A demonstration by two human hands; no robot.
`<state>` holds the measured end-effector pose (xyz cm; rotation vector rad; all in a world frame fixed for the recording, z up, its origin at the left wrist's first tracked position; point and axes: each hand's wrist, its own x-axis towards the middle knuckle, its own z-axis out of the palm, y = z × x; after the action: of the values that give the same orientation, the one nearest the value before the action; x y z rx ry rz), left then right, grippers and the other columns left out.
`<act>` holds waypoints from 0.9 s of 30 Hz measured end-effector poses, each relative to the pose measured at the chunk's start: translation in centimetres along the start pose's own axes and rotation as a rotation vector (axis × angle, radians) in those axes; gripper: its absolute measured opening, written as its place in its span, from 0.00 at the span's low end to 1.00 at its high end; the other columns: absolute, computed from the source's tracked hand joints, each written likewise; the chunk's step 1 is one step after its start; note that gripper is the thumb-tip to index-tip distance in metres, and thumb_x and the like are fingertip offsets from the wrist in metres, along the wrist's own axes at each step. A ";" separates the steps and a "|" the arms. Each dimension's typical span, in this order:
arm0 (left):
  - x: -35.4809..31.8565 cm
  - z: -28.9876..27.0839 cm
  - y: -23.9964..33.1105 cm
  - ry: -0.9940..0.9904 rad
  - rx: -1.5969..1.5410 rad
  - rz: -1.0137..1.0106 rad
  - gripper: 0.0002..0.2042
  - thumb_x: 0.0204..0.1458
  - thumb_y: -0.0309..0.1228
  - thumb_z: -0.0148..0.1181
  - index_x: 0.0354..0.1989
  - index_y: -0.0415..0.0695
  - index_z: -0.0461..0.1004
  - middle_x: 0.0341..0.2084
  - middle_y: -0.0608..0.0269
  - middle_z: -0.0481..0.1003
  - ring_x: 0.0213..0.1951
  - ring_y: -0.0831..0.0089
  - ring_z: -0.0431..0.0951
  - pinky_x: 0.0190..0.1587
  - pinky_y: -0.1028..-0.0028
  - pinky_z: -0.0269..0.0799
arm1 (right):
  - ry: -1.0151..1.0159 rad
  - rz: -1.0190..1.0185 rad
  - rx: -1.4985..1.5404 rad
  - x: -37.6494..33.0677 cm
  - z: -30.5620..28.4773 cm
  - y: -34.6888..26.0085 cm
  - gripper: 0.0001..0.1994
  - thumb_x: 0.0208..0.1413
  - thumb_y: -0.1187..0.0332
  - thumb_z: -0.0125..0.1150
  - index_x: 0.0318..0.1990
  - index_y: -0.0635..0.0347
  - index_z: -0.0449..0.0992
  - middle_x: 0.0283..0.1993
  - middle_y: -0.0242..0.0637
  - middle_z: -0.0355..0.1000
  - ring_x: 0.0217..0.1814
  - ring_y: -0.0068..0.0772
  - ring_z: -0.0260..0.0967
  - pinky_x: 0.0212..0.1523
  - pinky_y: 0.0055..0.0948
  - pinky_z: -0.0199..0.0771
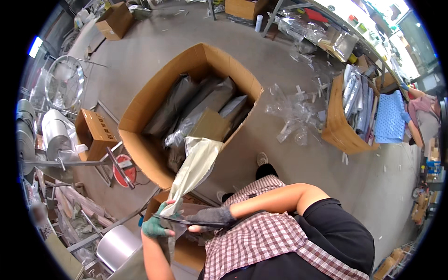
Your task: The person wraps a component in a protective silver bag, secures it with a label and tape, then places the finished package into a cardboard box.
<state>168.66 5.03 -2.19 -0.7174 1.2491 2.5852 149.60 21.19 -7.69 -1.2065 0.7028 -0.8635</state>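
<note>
My left hand [157,226], in a green fingerless glove, is closed on a long, cream-coloured strip of sheet material [192,165]. The strip's upper end rests over the near rim of a large cardboard box [154,165], and its lower part hangs below my hand. In a dark grey glove, my right hand [210,217] is closed on a pair of scissors [186,221]. Their blades point left and cross the strip beside my left fingers; whether they are apart is hard to see. Several dark, film-wrapped bundles [200,100] lie in the big box.
A second open carton [189,254] stands below my hands. Rolls of film [56,133] and a metal frame are on the left, near a red bucket [124,171]. Clear plastic scraps [294,114] litter the floor. At right, a person in gloves stands by a box [343,133] of wrapped pieces.
</note>
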 end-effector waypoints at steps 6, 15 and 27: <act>0.9 3.7 2.2 0.214 -0.137 0.164 0.56 0.20 0.21 0.78 0.66 0.41 0.50 0.64 0.48 0.57 0.65 0.52 0.58 0.67 0.55 0.49 | 0.017 -0.402 0.099 1.9 -4.3 -5.8 0.23 0.63 0.51 0.44 0.53 0.61 0.65 0.50 0.44 0.63 0.59 0.44 0.54 0.70 0.39 0.35; 5.3 5.8 3.0 0.103 -0.237 0.329 0.56 0.29 0.29 0.78 0.68 0.37 0.46 0.68 0.50 0.50 0.67 0.51 0.53 0.67 0.55 0.49 | 0.015 -0.231 0.183 -2.8 -9.1 -8.4 0.21 0.65 0.55 0.44 0.57 0.61 0.64 0.50 0.43 0.66 0.53 0.36 0.61 0.57 0.35 0.60; 37.9 16.4 15.6 0.120 0.570 0.170 0.16 0.41 0.33 0.74 0.35 0.38 0.76 0.27 0.63 0.79 0.31 0.75 0.78 0.35 0.75 0.75 | 0.605 0.064 -0.436 -22.7 -33.4 -6.0 0.45 0.46 0.47 0.67 0.68 0.51 0.50 0.42 0.52 0.73 0.45 0.51 0.74 0.45 0.39 0.72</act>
<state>124.57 6.19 -1.54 -0.6697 2.0351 2.1396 108.85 23.61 -9.12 -1.2976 1.4701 -1.0662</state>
